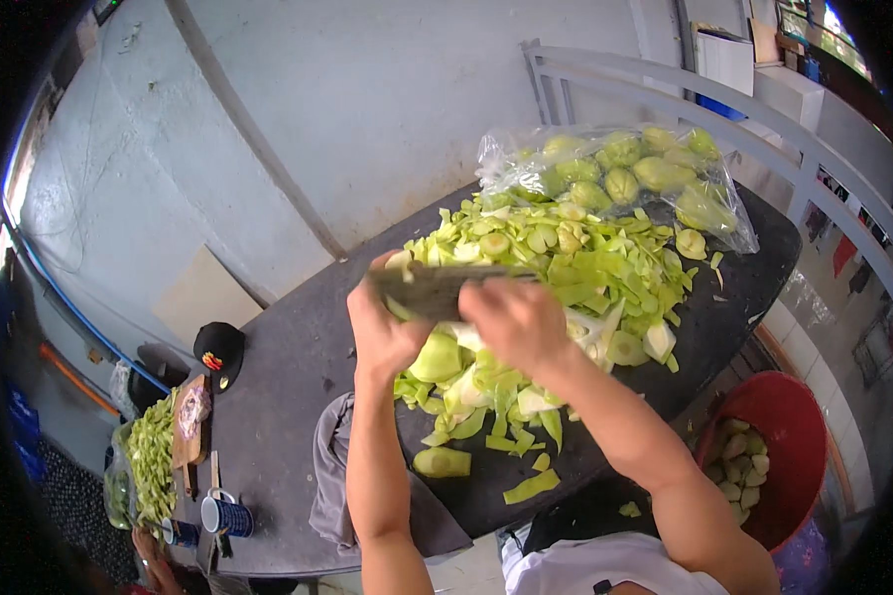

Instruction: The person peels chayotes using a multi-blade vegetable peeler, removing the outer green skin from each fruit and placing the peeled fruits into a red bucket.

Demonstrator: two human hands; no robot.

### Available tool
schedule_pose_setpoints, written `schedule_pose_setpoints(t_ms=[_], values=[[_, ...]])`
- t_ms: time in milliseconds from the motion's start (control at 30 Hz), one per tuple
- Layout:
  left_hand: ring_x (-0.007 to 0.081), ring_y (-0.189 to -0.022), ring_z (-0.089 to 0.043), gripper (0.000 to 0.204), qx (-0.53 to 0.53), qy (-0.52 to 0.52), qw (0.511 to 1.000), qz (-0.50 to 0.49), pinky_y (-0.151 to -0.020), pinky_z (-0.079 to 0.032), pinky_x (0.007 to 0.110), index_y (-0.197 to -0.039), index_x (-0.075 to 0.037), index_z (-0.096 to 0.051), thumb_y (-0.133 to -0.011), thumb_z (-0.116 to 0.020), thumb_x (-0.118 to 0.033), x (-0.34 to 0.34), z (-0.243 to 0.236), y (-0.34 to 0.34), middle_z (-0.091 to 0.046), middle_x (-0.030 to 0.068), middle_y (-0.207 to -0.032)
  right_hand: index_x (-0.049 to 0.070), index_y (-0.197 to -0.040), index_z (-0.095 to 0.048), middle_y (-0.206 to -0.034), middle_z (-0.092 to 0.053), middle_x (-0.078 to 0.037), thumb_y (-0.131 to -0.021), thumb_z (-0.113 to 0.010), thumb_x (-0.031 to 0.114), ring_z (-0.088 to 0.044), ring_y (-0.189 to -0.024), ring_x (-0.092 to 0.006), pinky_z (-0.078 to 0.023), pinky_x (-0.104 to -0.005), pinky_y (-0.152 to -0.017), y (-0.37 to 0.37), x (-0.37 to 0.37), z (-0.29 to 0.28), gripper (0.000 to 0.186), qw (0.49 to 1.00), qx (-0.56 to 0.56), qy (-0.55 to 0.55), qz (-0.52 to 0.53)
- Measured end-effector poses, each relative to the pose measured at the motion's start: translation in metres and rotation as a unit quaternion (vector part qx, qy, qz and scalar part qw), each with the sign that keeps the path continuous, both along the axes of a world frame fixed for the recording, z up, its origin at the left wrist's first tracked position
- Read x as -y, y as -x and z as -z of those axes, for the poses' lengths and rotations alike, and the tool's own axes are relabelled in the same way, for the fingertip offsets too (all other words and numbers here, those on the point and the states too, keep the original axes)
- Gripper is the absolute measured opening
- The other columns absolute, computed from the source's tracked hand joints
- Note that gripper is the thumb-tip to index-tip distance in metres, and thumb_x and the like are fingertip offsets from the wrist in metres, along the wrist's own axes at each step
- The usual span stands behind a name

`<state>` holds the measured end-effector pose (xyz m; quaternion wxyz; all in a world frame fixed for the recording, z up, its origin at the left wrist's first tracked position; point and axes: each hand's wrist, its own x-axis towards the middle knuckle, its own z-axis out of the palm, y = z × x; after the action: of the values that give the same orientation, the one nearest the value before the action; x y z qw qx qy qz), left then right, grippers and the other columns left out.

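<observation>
From the head camera we see the left hand curled around a pale green vegetable, largely hidden by the dark blade crossing it; the right hand is closed at the blade's other end — motion blurs both, and we cannot make out the handle. The vegetable is held up over a heap of green peelings spread on the dark table, with a smooth green chunk lying just beside the left wrist. Beyond the heap we find a clear plastic bag full of green vegetables, and at lower right a red bucket holding pale pieces. A grey cloth lies by the left forearm. Farther left we see a black cap, a wooden board, a blue mug and — near the edge — another person's hand
</observation>
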<state>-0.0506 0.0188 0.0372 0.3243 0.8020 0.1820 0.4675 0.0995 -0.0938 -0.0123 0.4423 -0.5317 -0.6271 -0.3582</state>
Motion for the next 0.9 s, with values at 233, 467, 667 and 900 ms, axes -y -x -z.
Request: schedule_pose_setpoints(t_ms=[233, 467, 667, 900], values=[[0.0166, -0.082, -0.063, 0.051, -0.009, -0.044, 0.998, -0.042, -0.079, -0.051, 0.03, -0.112, 0.005, -0.061, -0.063, -0.067, -0.01, -0.001, -0.001, 0.004, -0.068, 0.0115, -0.089, 0.01, -0.083, -0.053, -0.068, -0.062, -0.005, -0.082, -0.061, 0.005, -0.065, -0.056, -0.0221, -0.052, -0.0336, -0.045, -0.018, -0.002, -0.001, 0.009, 0.997, -0.066, 0.024, 0.032], [0.0192, -0.083, -0.064, 0.051, -0.029, -0.027, 0.999, -0.022, -0.082, -0.051, 0.031, -0.111, 0.006, -0.061, -0.063, -0.065, -0.01, 0.002, -0.003, -0.003, -0.07, 0.0131, -0.092, 0.011, -0.09, -0.053, -0.066, -0.06, -0.007, -0.085, -0.06, 0.008, -0.064, -0.054, -0.0233, -0.05, -0.0315, -0.042, -0.019, -0.016, 0.005, 0.009, 0.997, -0.049, 0.048, 0.038], [0.0196, -0.082, -0.065, 0.053, -0.018, -0.042, 0.998, -0.037, -0.081, -0.051, 0.031, -0.112, 0.006, -0.061, -0.062, -0.064, -0.011, -0.001, -0.001, 0.005, -0.069, 0.013, -0.089, 0.009, -0.095, -0.053, -0.082, -0.067, -0.009, -0.076, -0.071, 0.004, -0.067, -0.071, -0.0317, -0.053, -0.0432, -0.058, -0.023, -0.003, 0.003, 0.027, 0.983, -0.134, 0.118, 0.05], [0.0184, -0.082, -0.064, 0.051, -0.023, -0.035, 0.998, -0.045, -0.079, -0.052, 0.032, -0.114, 0.005, -0.062, -0.065, -0.066, -0.01, -0.006, 0.0, 0.004, -0.069, 0.0118, -0.093, 0.008, -0.088, -0.051, -0.071, -0.063, -0.008, -0.081, -0.06, 0.003, -0.066, -0.061, -0.0288, -0.052, -0.0401, -0.048, -0.016, 0.0, 0.005, 0.012, 0.994, -0.086, 0.062, 0.028]])
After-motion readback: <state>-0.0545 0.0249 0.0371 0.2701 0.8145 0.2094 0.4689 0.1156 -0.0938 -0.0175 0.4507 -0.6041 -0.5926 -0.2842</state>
